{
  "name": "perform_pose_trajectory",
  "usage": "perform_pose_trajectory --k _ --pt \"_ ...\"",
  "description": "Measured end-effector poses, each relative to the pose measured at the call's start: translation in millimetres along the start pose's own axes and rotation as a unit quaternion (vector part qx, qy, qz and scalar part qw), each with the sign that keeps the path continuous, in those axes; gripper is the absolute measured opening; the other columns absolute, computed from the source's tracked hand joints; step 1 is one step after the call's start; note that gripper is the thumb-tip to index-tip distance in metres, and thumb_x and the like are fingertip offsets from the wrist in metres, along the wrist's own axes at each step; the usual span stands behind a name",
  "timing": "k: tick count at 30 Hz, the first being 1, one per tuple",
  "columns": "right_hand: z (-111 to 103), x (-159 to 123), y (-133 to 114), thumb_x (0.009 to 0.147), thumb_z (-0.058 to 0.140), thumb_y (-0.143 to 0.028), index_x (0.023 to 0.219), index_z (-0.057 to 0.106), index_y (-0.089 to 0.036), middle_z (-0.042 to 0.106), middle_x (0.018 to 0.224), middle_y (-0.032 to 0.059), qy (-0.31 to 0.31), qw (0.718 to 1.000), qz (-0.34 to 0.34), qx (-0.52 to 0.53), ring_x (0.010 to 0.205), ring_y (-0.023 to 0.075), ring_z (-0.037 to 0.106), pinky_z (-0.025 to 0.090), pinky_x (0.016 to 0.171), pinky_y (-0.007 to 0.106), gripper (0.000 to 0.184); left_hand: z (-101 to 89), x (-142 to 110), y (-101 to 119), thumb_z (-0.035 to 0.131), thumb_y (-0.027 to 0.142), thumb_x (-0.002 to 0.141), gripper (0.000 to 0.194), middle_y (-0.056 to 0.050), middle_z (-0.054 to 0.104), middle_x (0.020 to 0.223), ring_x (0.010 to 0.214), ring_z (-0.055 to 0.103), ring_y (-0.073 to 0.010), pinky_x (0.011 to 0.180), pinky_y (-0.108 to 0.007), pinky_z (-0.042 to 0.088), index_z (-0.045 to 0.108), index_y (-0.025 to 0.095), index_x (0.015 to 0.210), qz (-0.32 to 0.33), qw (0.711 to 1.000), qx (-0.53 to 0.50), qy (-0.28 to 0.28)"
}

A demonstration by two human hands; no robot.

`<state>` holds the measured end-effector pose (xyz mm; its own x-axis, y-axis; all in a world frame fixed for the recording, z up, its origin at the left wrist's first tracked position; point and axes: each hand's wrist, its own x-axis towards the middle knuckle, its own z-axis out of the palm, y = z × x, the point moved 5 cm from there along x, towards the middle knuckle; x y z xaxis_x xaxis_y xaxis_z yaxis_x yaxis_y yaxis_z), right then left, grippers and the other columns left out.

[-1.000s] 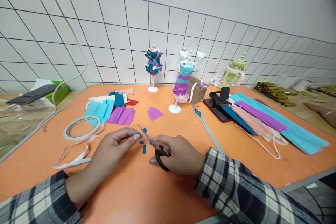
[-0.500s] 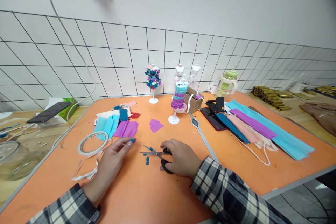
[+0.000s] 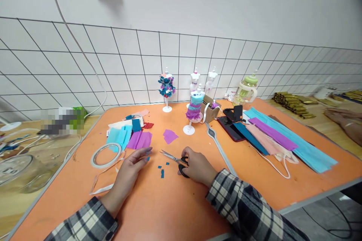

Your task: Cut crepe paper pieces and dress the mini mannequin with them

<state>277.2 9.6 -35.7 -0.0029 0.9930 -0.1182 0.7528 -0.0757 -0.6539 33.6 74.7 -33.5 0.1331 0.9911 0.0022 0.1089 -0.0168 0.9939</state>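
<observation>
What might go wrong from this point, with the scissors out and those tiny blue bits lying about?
The right hand holds the scissors with the blades pointing toward the left hand, so a careless reach might nick a finger. The small blue scraps lie loose on the orange table between the hands, and a sleeve or palm could sweep them away.

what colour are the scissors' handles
The handles of the scissors in the right hand are black, seen best in the current head view.
</observation>
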Motion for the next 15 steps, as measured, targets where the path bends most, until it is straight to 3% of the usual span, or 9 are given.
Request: perform_pose_trajectory --k 5,10,13,15 --pt "-1 9 0 0.063 0.077 -0.022 0.1 0.059 -0.021 0.065 0.082 -0.0006 -0.007 1.0 -0.01 -0.009 0.066 0.0139 0.054 0.03 0.056 0.021 0.041 -1.5 5 -4 0.079 0.038 0.065 0.047 -0.012 0.076 0.11 0.107 0.067 -0.0301 0.092 -0.041 0.052 0.073 0.019 0.108 -0.007 0.999 -0.037 0.009" --pt "-6 -5 -16 0.08 0.066 -0.023 0.111 0.062 -0.022 0.065 0.074 -0.0021 0.008 0.998 -0.053 -0.013 0.07 0.0149 0.059 0.035 0.061 0.023 0.031 -18.9 9 1 0.081 0.045 0.065 0.045 -0.008 0.075 0.101 0.094 0.068 -0.0244 0.087 -0.035 0.052 0.072 0.019 0.101 0.001 0.998 -0.026 0.06" --pt "3 -19 -35 0.089 0.063 -0.031 0.107 0.068 -0.027 0.069 0.09 0.0 0.018 0.99 -0.135 -0.029 0.088 0.0167 0.062 0.039 0.076 0.026 0.019 -28.1 11 6 0.083 0.046 0.063 0.04 -0.006 0.076 0.094 0.093 0.067 -0.0246 0.087 -0.034 0.052 0.074 0.02 0.092 0.005 0.998 -0.004 0.066" --pt "16 -24 -48 0.089 0.065 -0.041 0.111 0.068 -0.028 0.07 0.1 0.0025 0.034 0.971 -0.222 -0.079 0.095 0.0192 0.062 0.041 0.08 0.028 0.025 -30.2 14 6 0.083 0.05 0.061 0.044 -0.007 0.077 0.092 0.091 0.069 -0.0267 0.084 -0.036 0.054 0.074 0.019 0.091 0.003 0.999 0.001 0.053"
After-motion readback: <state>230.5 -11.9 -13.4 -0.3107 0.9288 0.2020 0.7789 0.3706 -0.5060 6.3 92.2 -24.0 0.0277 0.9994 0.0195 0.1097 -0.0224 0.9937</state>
